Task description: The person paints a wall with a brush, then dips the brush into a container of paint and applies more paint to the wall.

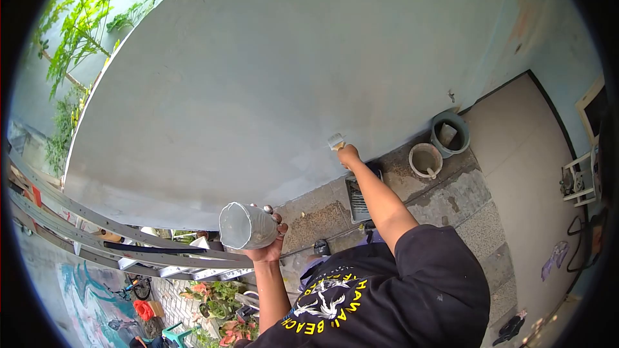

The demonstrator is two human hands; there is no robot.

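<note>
At the far left, green foliage (77, 32) hangs past the wall's edge, and below it a metal ladder (129, 238) leans across the near left. The left hand (269, 245) is wrapped around a paint cup (247, 226), its fingers curled tight on the cup's side, keeping it just below the wall (290, 77). Further right, the right hand (349, 154) is closed around the handle of a paintbrush (336, 141), bristles touching the wall's pale surface. The step in hand looks like brushing paint onto the wall; the next stroke likely calls for reloading from the cup. Down on the ground to the right lie a paint tray (358, 198), a tan bucket (425, 160) and a blue-grey bucket (451, 134), well apart from the hands. Nothing stands between brush and wall.
</note>
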